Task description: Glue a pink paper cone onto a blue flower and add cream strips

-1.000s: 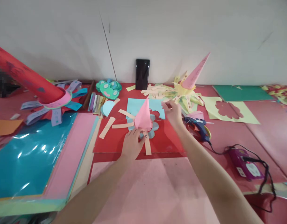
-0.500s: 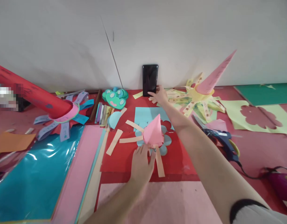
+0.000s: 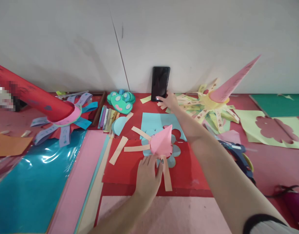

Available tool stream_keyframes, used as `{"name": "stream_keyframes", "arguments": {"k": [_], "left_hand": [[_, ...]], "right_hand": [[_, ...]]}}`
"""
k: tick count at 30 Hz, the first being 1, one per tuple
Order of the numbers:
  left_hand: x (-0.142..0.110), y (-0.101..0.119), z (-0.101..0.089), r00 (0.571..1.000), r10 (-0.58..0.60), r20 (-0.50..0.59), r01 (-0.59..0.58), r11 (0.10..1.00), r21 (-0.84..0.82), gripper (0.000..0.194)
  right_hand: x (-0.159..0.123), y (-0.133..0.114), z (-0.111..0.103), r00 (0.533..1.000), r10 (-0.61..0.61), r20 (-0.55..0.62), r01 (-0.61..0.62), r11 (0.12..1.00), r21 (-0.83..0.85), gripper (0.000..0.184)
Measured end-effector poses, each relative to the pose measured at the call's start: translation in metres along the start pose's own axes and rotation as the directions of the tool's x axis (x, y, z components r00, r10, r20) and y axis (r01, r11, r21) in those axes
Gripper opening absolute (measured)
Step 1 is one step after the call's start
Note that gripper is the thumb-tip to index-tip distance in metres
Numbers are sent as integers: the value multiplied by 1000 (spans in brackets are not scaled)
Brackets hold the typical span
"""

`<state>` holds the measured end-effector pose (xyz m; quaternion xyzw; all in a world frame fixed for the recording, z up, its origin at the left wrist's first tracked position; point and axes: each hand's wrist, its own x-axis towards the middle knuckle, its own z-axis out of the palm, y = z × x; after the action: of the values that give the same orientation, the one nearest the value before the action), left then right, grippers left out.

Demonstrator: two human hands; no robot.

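My left hand (image 3: 148, 177) is closed at the near lower edge of a small pink paper cone (image 3: 162, 143), its thumb by the top of a beige paper strip (image 3: 167, 177). The cone leans right on a light-blue flower-shaped cutout (image 3: 175, 150), partly hidden beneath it. More beige strips (image 3: 137, 148) reach out to the left. At the wall, my right hand (image 3: 170, 101) grips the lower right corner of a black phone (image 3: 160, 83), thumb over its front and fingers at its side. The phone leans upright against the wall.
A tall pink cone (image 3: 234, 81) with yellow strips stands right, near a blue glue gun (image 3: 237, 156). Left are a red paper tube (image 3: 34, 94), green frog cutouts (image 3: 122, 104), markers (image 3: 105, 118) and stacked coloured sheets (image 3: 73, 182). Red card (image 3: 125, 172) lies under the work.
My right hand has gone from beside the blue sheet to the phone and taken hold of its lower corner. My left hand stays at the cone, which leans further right. The view has shifted.
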<state>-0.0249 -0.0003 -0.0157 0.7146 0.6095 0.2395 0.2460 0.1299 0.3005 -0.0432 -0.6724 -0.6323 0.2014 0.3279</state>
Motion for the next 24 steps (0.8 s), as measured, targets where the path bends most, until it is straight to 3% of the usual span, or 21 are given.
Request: {"name": "stream_keyframes", "arguments": {"k": [15,21,24], "left_hand": [[1,-1,-2,1000,31,5,-31,999,17,18],[-6,-3,-5,998,-39,-51,30,986,-164,21],[-10,-4,-7,992,-27,-125,-2,973,-233,20]], "right_hand": [[3,-1,-2,998,15,68,-15,1000,-10,44],[4,2,-1,997,-2,73,0,1000,29,42],[5,4,-1,997,-42,70,38,998,56,41]]}}
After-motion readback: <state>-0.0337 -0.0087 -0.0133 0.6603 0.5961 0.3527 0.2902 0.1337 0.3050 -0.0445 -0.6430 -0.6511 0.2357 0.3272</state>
